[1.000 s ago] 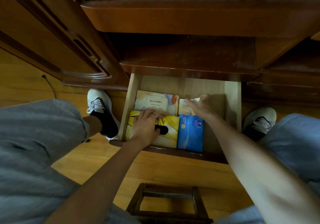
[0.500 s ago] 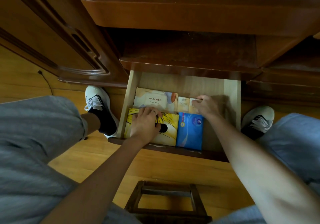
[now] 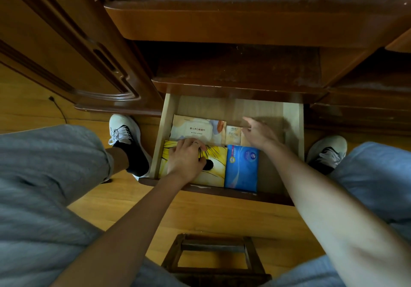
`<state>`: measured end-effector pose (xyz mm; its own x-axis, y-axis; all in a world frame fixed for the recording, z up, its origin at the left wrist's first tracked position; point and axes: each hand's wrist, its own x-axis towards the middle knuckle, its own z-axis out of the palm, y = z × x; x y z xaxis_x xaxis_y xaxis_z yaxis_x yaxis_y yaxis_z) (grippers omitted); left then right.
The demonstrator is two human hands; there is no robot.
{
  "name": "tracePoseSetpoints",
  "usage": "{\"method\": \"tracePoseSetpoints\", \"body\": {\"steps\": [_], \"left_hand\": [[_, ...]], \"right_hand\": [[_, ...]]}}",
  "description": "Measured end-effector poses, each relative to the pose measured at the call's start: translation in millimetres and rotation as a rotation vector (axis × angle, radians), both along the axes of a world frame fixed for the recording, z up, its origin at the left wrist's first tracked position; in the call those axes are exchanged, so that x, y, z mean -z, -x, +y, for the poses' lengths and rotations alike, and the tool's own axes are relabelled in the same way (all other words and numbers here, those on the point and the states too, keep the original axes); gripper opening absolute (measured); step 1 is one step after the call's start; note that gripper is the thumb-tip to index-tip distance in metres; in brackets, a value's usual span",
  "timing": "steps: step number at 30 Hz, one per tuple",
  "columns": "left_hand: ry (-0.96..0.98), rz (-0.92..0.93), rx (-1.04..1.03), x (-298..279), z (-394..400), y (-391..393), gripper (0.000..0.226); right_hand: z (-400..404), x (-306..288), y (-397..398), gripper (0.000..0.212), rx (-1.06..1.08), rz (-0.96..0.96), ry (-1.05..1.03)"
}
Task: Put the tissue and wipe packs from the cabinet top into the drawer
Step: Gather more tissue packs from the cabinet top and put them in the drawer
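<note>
The pale wooden drawer (image 3: 292,128) stands pulled out below the dark cabinet top (image 3: 240,66). Inside lie a yellow tissue pack (image 3: 216,164), a blue tissue pack (image 3: 242,167), a beige wipe pack (image 3: 195,127) and a small beige pack (image 3: 233,134). My left hand (image 3: 185,161) rests flat on the yellow pack, fingers spread over it. My right hand (image 3: 259,132) hovers over the drawer's back right, fingers apart and blurred, holding nothing; it hides another small pack partly.
A dark wooden stool (image 3: 214,257) stands on the wood floor between my knees. My shoes (image 3: 124,131) (image 3: 327,151) flank the drawer. A carved cabinet door (image 3: 66,48) stands at the left, and a black cable (image 3: 59,108) runs along the floor.
My right hand has let go of the small packs at the drawer's back and lifted with fingers apart. My left hand has stayed on the yellow pack.
</note>
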<state>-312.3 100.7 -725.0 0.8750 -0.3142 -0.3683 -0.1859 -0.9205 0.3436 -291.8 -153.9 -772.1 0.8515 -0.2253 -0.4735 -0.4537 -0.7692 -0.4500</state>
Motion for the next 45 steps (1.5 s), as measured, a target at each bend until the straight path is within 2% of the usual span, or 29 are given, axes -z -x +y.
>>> {"method": "tracePoseSetpoints", "body": {"steps": [2, 5, 7, 9, 12, 16, 19, 21, 23, 26, 30, 32, 34, 36, 39, 41, 43, 45], "left_hand": [[0.030, 0.028, -0.010, -2.5, -1.6, -0.5, 0.028], [0.131, -0.003, -0.006, -14.2, -3.0, -0.8, 0.026], [0.187, -0.073, 0.016, -32.6, -5.9, -4.2, 0.024], [0.230, -0.156, 0.030, -64.0, -11.2, -13.2, 0.022], [0.311, -0.384, 0.071, -131.3, -18.7, -34.0, 0.022], [0.491, -0.766, 0.071, -247.4, -23.0, -60.3, 0.020], [0.571, -1.008, 0.107, -331.0, -33.5, -78.0, 0.017], [0.569, -1.100, 0.132, -376.4, -46.5, -91.4, 0.015], [0.512, -1.104, 0.165, -407.6, -61.5, -107.4, 0.014], [0.401, -0.984, 0.201, -430.9, -83.9, -138.0, 0.018], [0.308, -0.839, 0.215, -440.1, -111.9, -187.8, 0.023], [0.294, -0.781, 0.198, -442.6, -126.4, -212.6, 0.028], [0.304, -0.754, 0.184, -445.6, -143.7, -235.7, 0.035], [0.328, -0.745, 0.190, -446.1, -162.4, -255.7, 0.042], [0.341, -0.702, 0.229, -440.5, -186.4, -283.4, 0.054], [0.322, -0.699, 0.224, -437.5, -196.8, -301.1, 0.061], [0.306, -0.738, 0.221, -435.0, -203.3, -313.2, 0.071], [0.309, -0.793, 0.259, -432.3, -206.4, -320.5, 0.081]], "right_hand": [[-0.8, -13.5, 4.9, 0.050, 0.072, -0.051, 0.039], [-6.0, -43.0, 12.8, 0.055, 0.078, 0.004, 0.089], [-9.0, -71.6, 16.8, 0.056, 0.065, 0.026, 0.014], [-11.3, -110.9, 17.4, 0.046, 0.033, -0.020, -0.076], [-15.8, -190.2, 16.9, 0.031, -0.055, -0.224, -0.101], [-25.1, -317.0, 30.3, 0.024, -0.136, -0.604, -0.078], [-39.1, -399.3, 33.1, 0.022, -0.108, -0.899, 0.067], [-52.8, -440.8, 23.5, 0.021, -0.064, -1.036, 0.228], [-67.4, -468.2, 8.0, 0.024, -0.043, -1.012, 0.354], [-87.2, -481.6, -14.0, 0.034, -0.076, -0.769, 0.511], [-95.2, -490.6, -39.1, 0.034, -0.127, -0.840, 0.715], [-100.6, -501.4, -56.8, 0.030, -0.139, -0.798, 0.717], [-109.6, -511.4, -79.2, 0.022, -0.107, -0.713, 0.650], [-118.4, -515.9, -107.9, 0.020, -0.062, -0.708, 0.574], [-129.6, -520.2, -166.1, 0.056, 0.018, -0.724, 0.535], [-135.8, -517.6, -205.2, 0.066, 0.049, -0.641, 0.567], [-142.0, -510.7, -234.0, 0.045, 0.027, -0.573, 0.629], [-143.7, -504.2, -247.4, 0.020, -0.007, -0.645, 0.556]]}}
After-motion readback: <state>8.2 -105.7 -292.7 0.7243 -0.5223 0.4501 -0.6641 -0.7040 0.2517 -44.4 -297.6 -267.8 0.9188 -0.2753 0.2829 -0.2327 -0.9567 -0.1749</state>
